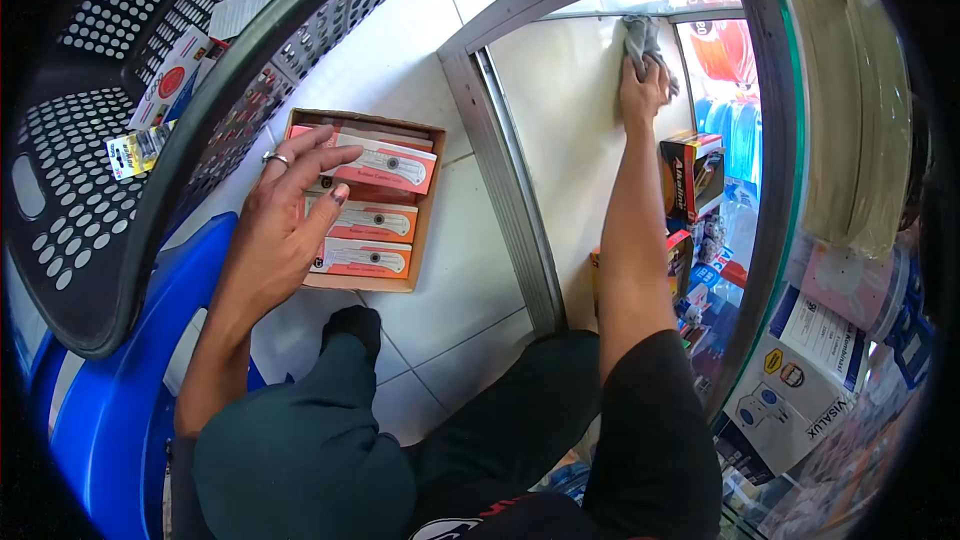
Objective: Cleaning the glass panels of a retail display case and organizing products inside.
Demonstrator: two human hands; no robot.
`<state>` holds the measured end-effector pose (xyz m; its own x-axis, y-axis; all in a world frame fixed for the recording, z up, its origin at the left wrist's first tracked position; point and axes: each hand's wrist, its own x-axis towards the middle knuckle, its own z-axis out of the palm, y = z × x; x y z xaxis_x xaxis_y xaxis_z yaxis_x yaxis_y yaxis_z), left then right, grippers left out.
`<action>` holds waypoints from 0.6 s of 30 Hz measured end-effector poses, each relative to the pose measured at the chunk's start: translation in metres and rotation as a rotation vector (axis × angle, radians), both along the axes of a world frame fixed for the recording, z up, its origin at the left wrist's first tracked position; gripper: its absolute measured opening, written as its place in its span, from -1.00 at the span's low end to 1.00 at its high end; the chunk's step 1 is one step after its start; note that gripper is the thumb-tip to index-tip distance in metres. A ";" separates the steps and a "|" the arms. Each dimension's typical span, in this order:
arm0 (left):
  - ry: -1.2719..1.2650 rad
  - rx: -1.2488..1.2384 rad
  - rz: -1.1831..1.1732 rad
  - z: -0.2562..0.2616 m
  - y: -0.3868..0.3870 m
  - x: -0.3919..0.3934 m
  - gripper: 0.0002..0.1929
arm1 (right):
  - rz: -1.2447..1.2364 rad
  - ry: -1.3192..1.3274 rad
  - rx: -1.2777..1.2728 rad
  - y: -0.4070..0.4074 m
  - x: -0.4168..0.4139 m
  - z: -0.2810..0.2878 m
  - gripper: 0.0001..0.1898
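Note:
My right hand (pixel 645 94) is closed on a bunched grey cloth (pixel 643 37), which lies against the pale shelf panel (pixel 555 90) near the far corner inside a metal-framed display case. My left hand (pixel 289 217), with a ring on one finger, hovers with spread fingers over an open cardboard box (pixel 360 286) on the floor. That box holds several orange and white cutter boxes (pixel 371 221); the topmost (pixel 401 165) sits tilted. Whether the left fingertips touch it cannot be told.
A black perforated basket (pixel 82 195) with packaged goods stands at left, above a blue plastic chair (pixel 112 405). The case's metal frame (pixel 510 187) runs between my arms. Battery boxes (pixel 691 176) stand beside my right forearm; a glass edge (pixel 796 157) and boxed goods (pixel 795 382) are farther right.

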<state>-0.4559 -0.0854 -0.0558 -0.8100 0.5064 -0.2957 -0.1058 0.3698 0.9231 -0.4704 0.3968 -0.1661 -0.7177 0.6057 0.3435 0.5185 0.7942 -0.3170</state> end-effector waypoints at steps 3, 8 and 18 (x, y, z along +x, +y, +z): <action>0.019 -0.054 -0.022 0.002 -0.004 -0.002 -0.65 | 0.256 0.022 -0.148 -0.094 -0.009 -0.008 -0.69; 0.010 -0.006 -0.077 0.008 0.019 -0.002 -0.65 | 0.505 0.055 -0.398 -0.199 0.052 0.039 -0.81; 0.528 0.032 -0.395 -0.021 0.163 0.004 -0.70 | 0.083 -0.163 -1.753 -0.247 0.204 0.143 -0.89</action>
